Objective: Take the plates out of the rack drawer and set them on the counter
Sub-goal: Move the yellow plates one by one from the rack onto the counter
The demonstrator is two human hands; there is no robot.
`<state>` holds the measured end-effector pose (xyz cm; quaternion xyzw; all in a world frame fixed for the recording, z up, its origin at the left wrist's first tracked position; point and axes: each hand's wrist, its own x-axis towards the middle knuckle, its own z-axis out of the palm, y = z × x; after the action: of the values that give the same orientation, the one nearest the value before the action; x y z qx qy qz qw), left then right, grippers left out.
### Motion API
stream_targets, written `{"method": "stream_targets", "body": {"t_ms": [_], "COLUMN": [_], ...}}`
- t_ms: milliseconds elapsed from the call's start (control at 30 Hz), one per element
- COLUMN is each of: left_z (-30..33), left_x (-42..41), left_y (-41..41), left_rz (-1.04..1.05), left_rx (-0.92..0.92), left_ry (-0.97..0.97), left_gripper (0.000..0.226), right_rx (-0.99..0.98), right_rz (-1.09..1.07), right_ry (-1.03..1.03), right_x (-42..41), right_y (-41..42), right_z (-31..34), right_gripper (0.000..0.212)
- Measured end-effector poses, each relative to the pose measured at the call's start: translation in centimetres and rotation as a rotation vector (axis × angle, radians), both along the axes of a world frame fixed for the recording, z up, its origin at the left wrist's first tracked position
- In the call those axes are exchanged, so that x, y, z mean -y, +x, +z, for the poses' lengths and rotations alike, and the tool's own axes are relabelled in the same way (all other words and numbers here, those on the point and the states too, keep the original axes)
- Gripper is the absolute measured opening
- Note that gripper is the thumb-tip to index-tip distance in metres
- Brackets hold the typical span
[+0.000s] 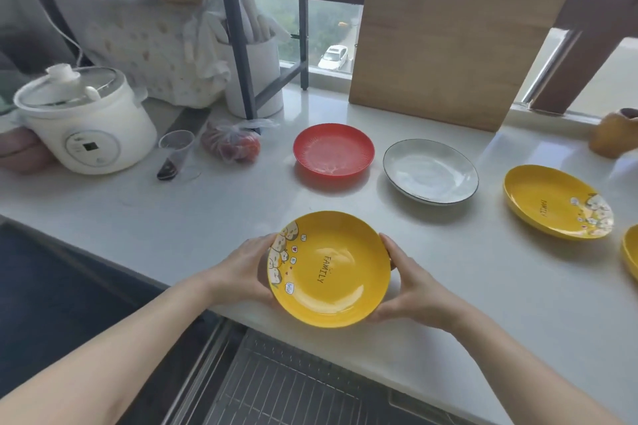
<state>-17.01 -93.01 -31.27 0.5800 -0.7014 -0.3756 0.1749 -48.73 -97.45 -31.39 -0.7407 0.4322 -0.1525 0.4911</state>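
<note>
- Both hands hold a yellow plate (329, 269) by its opposite rims, over the front edge of the tabletop (172, 217).
- Left hand (241, 272): its grip is closed on the plate's left rim, where the cartoon chicks are printed; the fingers go under the plate and cannot be seen.
- Right hand (411, 286): its grip is closed on the right rim, thumb along the edge, fingers underneath.
- The plate faces up, with "FAMILY" printed in its middle. Whether it touches the tabletop cannot be told.
- The rack drawer (293, 386) stands open just below the plate; its wire grid shows no plates in the visible part.
- Three plates lie flat in a row farther back: a red plate (334, 150), a white plate (430, 170) to its right, then a second yellow plate (557, 201).
- The rim of one more yellow plate (631, 252) shows at the right edge.
- A wooden board (448, 48) leans against the window behind the row.
- A white cooker (86, 121) stands far left, with a clear cup (176, 148) and a bag of fruit (234, 145) near it.
</note>
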Motion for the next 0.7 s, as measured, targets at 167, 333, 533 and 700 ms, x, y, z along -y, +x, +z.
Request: {"method": "stream_targets", "body": {"t_ms": [167, 333, 533, 700], "left_z": [-0.7, -0.9, -0.8, -0.7], "left_x": [2.3, 4.2, 6.2, 7.0], "left_y": [1.3, 2.0, 3.0, 3.7], "left_rz": [0.034, 0.046, 0.056, 0.071], "left_rx": [0.075, 0.075, 0.151, 0.237], "left_ry": [0.024, 0.041, 0.058, 0.072], "left_gripper": [0.093, 0.095, 0.106, 0.111], "right_rx": [-0.033, -0.104, -0.179, -0.227], "right_rz": [0.010, -0.014, -0.062, -0.097], "right_ry": [-0.015, -0.007, -0.030, -0.049], "right_x": [2.5, 4.4, 6.1, 6.4], "right_y": [1.3, 2.3, 3.4, 4.1], "right_z": [-0.5, -0.5, -1.0, -1.5], "right_gripper": [0.105, 0.108, 0.117, 0.119]}}
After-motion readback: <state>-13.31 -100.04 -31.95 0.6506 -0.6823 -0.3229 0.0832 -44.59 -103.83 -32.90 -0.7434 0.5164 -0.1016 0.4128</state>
